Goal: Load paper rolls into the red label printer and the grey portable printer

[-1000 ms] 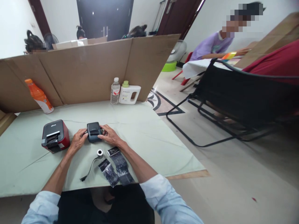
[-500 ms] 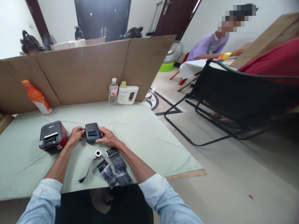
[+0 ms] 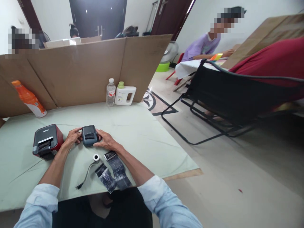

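Note:
A small dark blue-grey label printer (image 3: pixel 90 135) sits on the cloth-covered table between my hands. My left hand (image 3: pixel 74 138) grips its left side, with fingertips at the upper left edge. Along the right side, my right hand (image 3: pixel 104 139) holds it, the thumb near the lower corner and the other fingers partly hidden. Close to my left forearm stands a larger black and red label printer (image 3: pixel 48 141). Nearer to me lie a small white roll (image 3: pixel 96 157) with a thin strip trailing from it, and two pieces of dark printed film (image 3: pixel 118 169), (image 3: pixel 106 179).
At the table's back, a cardboard partition (image 3: pixel 90 69) stands behind an orange bottle (image 3: pixel 29 99), a clear water bottle (image 3: pixel 110 92) and a white jug (image 3: pixel 125 95). Right of the table is a black folding chair (image 3: pixel 225 98). A person in purple (image 3: pixel 201 47) sits beyond.
The whole view has swung slightly right, so things appear further left. My left fingers have come up against the small printer's upper left edge. The printer stays between my hands.

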Demonstrator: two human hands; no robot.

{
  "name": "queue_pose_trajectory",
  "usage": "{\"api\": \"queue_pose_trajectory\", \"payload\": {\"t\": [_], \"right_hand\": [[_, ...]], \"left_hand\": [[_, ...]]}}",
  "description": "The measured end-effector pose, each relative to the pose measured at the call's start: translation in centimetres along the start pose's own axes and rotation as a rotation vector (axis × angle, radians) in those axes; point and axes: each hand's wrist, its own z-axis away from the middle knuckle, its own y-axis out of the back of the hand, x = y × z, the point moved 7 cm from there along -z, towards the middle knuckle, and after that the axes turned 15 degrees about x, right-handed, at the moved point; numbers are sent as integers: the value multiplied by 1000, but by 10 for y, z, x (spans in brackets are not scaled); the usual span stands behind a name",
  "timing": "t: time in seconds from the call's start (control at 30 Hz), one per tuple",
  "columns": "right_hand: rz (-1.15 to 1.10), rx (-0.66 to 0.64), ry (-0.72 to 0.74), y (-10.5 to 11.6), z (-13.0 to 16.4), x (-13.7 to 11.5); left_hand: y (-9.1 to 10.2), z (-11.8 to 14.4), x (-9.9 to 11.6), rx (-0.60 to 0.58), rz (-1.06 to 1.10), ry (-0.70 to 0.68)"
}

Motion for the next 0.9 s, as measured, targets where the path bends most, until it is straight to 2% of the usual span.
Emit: {"api": "queue_pose_trajectory", "payload": {"t": [0.17,0.4,0.9], "right_hand": [[-20,10,-2,-1,1,5],[-14,7,-12,-2,2,9],[-4,-3,-13,-1,5,6]], "left_hand": [[0,-2,-3,1,-11,-1],[-1,-5,-8,-55,-4,-1],[-6,4,4,-14,-65,-18]]}}
